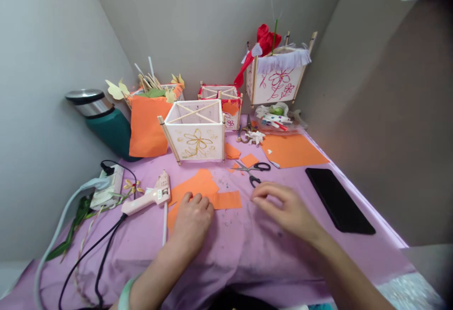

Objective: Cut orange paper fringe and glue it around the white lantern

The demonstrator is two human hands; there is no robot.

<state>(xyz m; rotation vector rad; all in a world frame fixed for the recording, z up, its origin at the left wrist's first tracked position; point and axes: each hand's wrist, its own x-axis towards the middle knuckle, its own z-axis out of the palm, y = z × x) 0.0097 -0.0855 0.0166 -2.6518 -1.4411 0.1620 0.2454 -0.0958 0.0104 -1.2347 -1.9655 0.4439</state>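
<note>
My left hand [193, 220] lies palm down on cut orange paper pieces [198, 189], its fingers curled over them. My right hand [286, 208] hovers over the lilac tablecloth [244, 248] with its fingers loosely curved, and nothing shows in it. Just beyond those fingertips are black-handled scissors [253, 171], lying open. A pink glue gun [148, 199] rests to the left of the paper, with a thin white glue stick [164, 222] beside my left hand. A white paper lantern [194, 130] with a yellow flower drawing stands farther back.
A black phone [338, 201] lies at the right. Behind are an orange sheet [292, 150], a plastic bag of markers [274, 121], more lanterns [278, 76] [221, 104], and a bag of sticks [146, 126]. A power strip [108, 187], cables and a green flask [102, 119] sit left.
</note>
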